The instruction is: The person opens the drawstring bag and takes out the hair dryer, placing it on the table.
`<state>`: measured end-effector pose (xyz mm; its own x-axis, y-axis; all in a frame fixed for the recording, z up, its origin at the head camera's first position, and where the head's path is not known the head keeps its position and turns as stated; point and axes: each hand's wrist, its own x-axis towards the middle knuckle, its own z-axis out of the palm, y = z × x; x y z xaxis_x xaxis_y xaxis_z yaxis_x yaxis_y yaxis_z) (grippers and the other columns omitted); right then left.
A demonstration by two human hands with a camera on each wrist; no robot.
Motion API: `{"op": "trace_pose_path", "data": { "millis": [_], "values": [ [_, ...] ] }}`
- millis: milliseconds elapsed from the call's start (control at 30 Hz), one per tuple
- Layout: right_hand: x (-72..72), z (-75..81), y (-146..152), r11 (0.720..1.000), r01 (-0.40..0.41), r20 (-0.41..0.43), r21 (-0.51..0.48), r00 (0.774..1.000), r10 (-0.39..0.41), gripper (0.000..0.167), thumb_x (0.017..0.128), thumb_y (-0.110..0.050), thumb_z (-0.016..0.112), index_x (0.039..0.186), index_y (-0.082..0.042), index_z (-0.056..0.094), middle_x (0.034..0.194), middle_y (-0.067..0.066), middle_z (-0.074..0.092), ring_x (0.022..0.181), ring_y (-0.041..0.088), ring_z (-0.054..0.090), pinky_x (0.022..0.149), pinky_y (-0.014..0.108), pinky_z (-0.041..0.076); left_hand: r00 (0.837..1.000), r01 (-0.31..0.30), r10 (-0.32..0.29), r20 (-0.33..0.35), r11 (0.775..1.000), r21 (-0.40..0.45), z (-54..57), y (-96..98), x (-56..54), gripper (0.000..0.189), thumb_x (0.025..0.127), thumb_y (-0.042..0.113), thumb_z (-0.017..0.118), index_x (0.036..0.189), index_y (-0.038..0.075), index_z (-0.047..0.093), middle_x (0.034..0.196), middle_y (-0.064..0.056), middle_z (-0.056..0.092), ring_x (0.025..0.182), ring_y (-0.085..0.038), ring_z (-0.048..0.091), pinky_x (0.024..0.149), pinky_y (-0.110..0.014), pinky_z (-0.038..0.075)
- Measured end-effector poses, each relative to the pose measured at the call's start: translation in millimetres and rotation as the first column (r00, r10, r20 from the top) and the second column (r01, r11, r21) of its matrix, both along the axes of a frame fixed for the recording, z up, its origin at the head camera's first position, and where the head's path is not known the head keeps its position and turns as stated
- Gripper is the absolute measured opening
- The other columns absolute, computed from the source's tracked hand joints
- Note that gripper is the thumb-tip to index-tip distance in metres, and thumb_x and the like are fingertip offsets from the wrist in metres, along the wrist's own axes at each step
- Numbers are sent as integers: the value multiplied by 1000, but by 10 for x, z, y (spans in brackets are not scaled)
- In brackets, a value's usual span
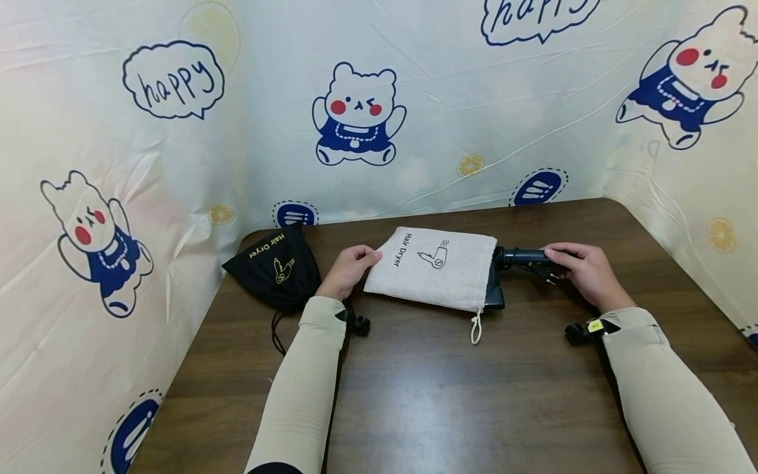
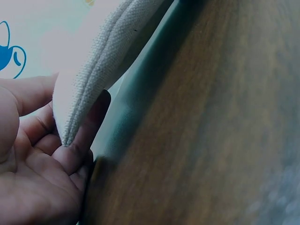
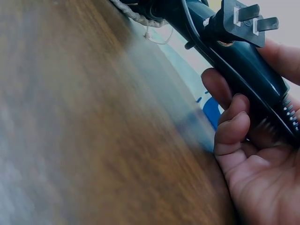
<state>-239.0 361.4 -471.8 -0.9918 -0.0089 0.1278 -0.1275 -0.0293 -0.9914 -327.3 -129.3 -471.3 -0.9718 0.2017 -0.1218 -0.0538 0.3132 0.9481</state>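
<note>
By the left grip (image 1: 346,271), the pale bag (image 1: 426,273) is pinched; by the right grip (image 1: 590,273), the dryer handle (image 1: 524,257) is held; beside the left, a black bag (image 1: 278,276) is seen

The right hand (image 3: 253,159) grips a glossy dark handle (image 3: 258,70); a cord (image 3: 225,70) runs along it, with a two-pronged plug (image 3: 239,21) beside it. A brown wood-grain surface (image 3: 93,131) fills the view's left.

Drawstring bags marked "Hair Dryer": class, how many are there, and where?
2: the black bag lies left of the left hand; the white bag is between it and the right hand.
</note>
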Motion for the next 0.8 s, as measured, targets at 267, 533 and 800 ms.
{"op": "trace_pose_path", "data": {
  "millis": [267, 533, 800],
  "values": [
    [4, 4, 0, 1000, 0, 13, -25, 1000, 1, 24, 99, -9, 69, 117, 6, 73, 96, -3, 78, 73, 10, 63, 60, 23, 51, 1000, -5, 5, -4, 1000, 2, -3, -2, -7, 29, 101, 38, 68, 97, 9, 69, 103, -5, 62, 95, -24, 54, 83, -37, 44],
    [2, -1, 23, 998, -29, 7, -62, 1000, 30, 22, 100, -7, 68, 117, 6, 73, 98, -2, 78, 76, 11, 65, 62, 24, 52, 1000, -10, 10, 0, 999, 30, 7, -9, -15, 28, 102, 36, 68, 95, 8, 68, 101, -6, 62, 95, -23, 54, 83, -37, 44],
    [7, -2, 20, 998, -17, 21, -59, 1000, 18, 25, 100, -7, 68, 120, 9, 71, 100, -1, 78, 78, 11, 65, 63, 24, 53, 1000, -20, 19, 13, 999, 37, 13, -6, -18, 27, 103, 34, 66, 98, 7, 68, 99, -6, 61, 91, -22, 53, 79, -35, 43]
  ]
}}
